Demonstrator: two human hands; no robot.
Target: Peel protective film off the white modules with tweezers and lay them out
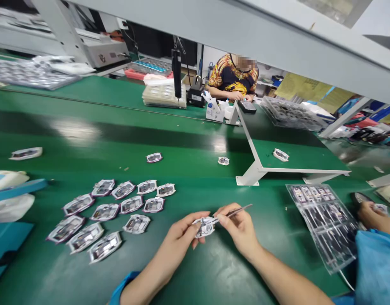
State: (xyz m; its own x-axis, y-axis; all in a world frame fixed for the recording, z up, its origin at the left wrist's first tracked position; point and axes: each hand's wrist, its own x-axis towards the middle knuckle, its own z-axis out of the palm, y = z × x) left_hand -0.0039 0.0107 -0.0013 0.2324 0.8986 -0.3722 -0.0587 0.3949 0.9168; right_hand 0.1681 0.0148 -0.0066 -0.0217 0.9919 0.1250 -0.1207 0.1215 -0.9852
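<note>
My left hand (181, 231) pinches a small white electronic housing (206, 228) with silvery parts inside, held just above the green bench. In my right hand (241, 228) is a slim pair of tweezers (241, 209), its tips reaching the top of the housing; whether they grip a part I cannot tell. To the left of my hands several similar housings (101, 247) lie in loose rows, open side up, some with purple edges. The closest one to my left hand is a white housing (136, 223).
A white-legged green stand (296, 154) bears one housing. Right of my hands lies a clear compartment tray (325, 224), near a co-worker's hand (377, 218) and blue sleeve. Across the bench sits another person (234, 78). An electric screwdriver (176, 74) hangs at the back.
</note>
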